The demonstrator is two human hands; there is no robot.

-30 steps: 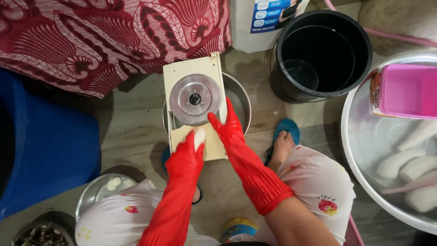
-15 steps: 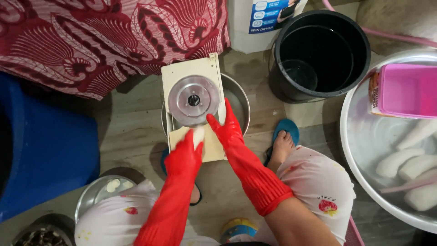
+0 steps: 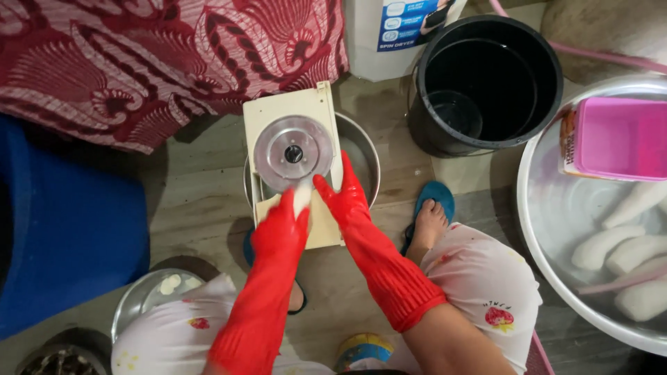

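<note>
Left hand (image 3: 279,232) gripped a white peeled piece (image 3: 301,197) against the slicer disc (image 3: 293,153); right hand (image 3: 345,198), fingers flat, steadied the cream slicer board (image 3: 288,111). Blue-labelled white container (image 3: 389,35) stood far; pink box (image 3: 615,139) right.

Cream slicer board (image 3: 292,114) with round steel blade disc (image 3: 293,153) atop metal bowl (image 3: 361,149), white peeled piece (image 3: 301,196) against it

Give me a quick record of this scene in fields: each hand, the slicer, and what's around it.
left hand: red glove, pressing a white piece to the disc
right hand: red glove, resting on the slicer's edge
slicer: cream board with round metal disc, lying over a metal bowl
nearby: black bucket, large basin holding white pieces and a pink tub
</note>
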